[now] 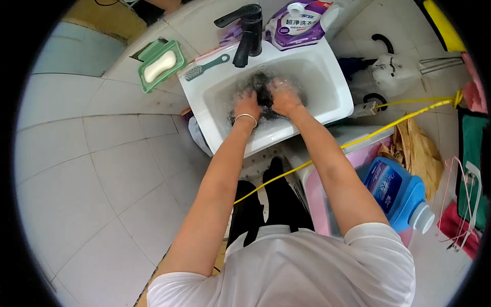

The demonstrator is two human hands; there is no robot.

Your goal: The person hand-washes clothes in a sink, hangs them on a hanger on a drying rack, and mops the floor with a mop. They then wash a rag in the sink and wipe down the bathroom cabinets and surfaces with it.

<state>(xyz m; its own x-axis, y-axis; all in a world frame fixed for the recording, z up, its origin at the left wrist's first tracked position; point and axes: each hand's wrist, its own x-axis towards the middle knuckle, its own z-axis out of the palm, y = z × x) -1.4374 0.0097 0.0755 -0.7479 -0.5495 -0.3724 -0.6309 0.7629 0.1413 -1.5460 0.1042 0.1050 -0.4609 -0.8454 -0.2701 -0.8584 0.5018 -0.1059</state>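
Note:
Both of my hands are down in the water of the white sink (335, 94). My left hand (246, 106), with a pale bracelet at the wrist, presses on a dark cloth (262, 88) at the left of the basin. On the right, my right hand (284, 97) has its fingers curled at the same cloth, close to the left one. Splashing water blurs the fingertips of both. Above the basin stands a black faucet (249, 36). A grey-green brush (207, 67) lies on the sink's upper left rim.
A green dish (179, 61) with white soap (159, 66) is on the left wall. Behind the sink stands a purple detergent pouch (299, 25). A blue jug (396, 189) sits at the right, and a yellow cord (378, 134) crosses below my right forearm.

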